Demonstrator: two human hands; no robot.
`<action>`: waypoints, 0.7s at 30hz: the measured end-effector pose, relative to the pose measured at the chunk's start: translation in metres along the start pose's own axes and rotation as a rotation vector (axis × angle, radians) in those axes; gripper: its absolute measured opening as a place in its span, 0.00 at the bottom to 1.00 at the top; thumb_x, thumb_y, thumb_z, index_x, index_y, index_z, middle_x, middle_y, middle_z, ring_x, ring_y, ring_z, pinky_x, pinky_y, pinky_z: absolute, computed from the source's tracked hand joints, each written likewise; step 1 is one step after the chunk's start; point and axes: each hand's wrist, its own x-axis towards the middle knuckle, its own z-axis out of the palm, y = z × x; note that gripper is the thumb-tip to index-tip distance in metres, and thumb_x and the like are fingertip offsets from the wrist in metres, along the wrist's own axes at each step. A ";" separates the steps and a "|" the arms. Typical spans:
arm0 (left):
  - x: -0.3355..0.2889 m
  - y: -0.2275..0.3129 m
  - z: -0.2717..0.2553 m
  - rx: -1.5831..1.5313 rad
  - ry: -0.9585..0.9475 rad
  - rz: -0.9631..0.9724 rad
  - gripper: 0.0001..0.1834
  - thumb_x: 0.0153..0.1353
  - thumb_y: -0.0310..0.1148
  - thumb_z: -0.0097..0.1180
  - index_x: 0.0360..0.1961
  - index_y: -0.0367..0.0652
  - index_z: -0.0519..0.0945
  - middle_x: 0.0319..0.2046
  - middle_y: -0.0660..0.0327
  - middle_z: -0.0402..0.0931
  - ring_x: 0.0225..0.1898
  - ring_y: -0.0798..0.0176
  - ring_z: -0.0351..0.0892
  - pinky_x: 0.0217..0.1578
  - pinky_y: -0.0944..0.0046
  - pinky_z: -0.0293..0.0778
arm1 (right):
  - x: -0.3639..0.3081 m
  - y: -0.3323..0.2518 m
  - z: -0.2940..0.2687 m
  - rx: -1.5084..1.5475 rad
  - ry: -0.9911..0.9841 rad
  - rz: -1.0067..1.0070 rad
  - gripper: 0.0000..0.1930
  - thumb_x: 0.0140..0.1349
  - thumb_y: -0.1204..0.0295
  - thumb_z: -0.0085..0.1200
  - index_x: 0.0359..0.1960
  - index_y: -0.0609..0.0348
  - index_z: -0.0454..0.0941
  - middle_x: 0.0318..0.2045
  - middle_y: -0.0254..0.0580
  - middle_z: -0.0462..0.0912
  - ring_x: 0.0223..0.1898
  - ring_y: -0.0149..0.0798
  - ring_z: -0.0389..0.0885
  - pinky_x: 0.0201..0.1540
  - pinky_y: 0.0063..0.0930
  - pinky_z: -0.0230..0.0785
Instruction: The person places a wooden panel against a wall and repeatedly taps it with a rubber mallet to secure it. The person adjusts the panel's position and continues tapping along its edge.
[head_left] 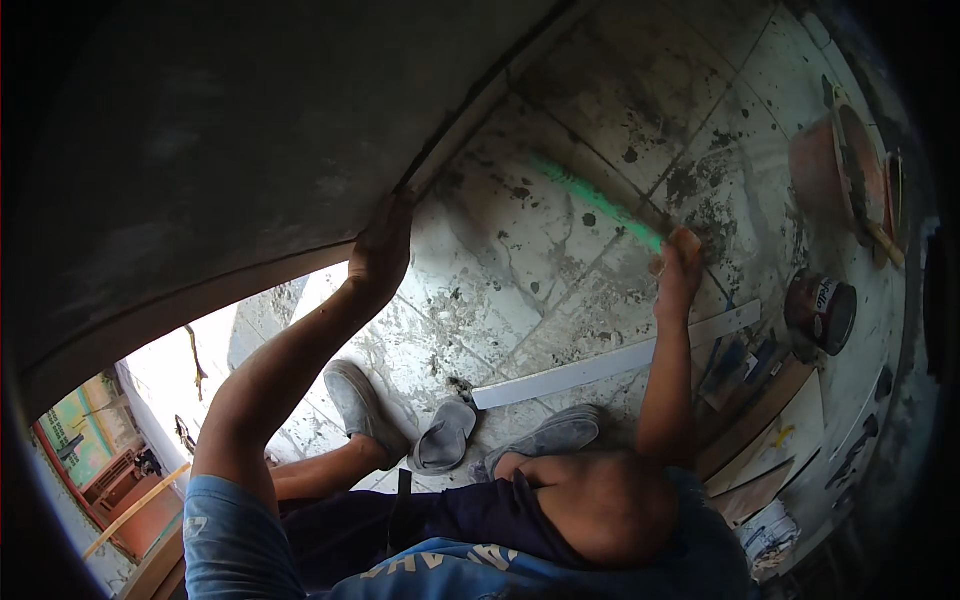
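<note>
A large dark board, perhaps a door (230,130), slants across the upper left. My left hand (383,245) is closed on its edge, the fingertips partly hidden against it. Over the tiled floor, my right hand (681,268) is wrapped round one end of a long, narrow green tool (600,208). Motion blurs the tool, so its exact kind is unclear; something orange shows at the hand. Its far end points up and left, toward the board's lower edge but apart from it.
A white flat strip (610,358) lies on the stained tiles (520,310), near a grey slipper (443,437). At right stand a dark tin (822,312) and a reddish tub (828,170). Wooden boards (755,420) lie by my right arm. Several items sit at far left, including a yellow stick (135,512).
</note>
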 end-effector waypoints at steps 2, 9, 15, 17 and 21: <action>-0.016 -0.004 -0.018 -0.210 -0.029 0.092 0.24 0.61 0.31 0.53 0.58 0.37 0.72 0.58 0.50 0.70 0.59 0.50 0.70 0.62 0.54 0.65 | 0.032 -0.001 -0.028 -0.236 0.020 -0.122 0.26 0.59 0.64 0.59 0.57 0.62 0.70 0.52 0.46 0.74 0.52 0.42 0.76 0.52 0.36 0.70; -0.082 0.038 0.002 -1.921 -0.319 -0.975 0.37 0.62 0.31 0.51 0.71 0.33 0.54 0.69 0.47 0.58 0.65 0.45 0.65 0.60 0.50 0.67 | 0.037 -0.038 0.085 -0.948 -0.158 -0.833 0.31 0.61 0.68 0.53 0.65 0.69 0.61 0.64 0.61 0.61 0.66 0.59 0.57 0.65 0.49 0.54; -0.027 0.067 0.007 -2.623 0.284 -1.358 0.40 0.60 0.18 0.41 0.74 0.49 0.48 0.75 0.61 0.42 0.73 0.51 0.48 0.69 0.52 0.51 | 0.084 -0.010 0.270 -0.890 -0.460 -0.757 0.29 0.63 0.63 0.50 0.65 0.62 0.64 0.63 0.56 0.67 0.65 0.54 0.64 0.66 0.46 0.56; -0.014 0.067 -0.007 -2.690 0.397 -1.541 0.40 0.60 0.18 0.41 0.74 0.50 0.48 0.75 0.62 0.43 0.73 0.52 0.47 0.69 0.50 0.51 | 0.102 -0.004 0.289 -0.940 -0.415 -0.824 0.29 0.65 0.61 0.48 0.66 0.61 0.62 0.65 0.55 0.66 0.67 0.53 0.62 0.67 0.44 0.56; -0.010 0.072 -0.006 -2.644 0.437 -1.540 0.34 0.57 0.17 0.46 0.67 0.45 0.62 0.66 0.61 0.58 0.65 0.56 0.59 0.62 0.64 0.58 | 0.117 -0.003 0.293 -1.099 -0.410 -1.007 0.29 0.68 0.60 0.44 0.67 0.62 0.61 0.65 0.54 0.65 0.67 0.52 0.62 0.68 0.44 0.55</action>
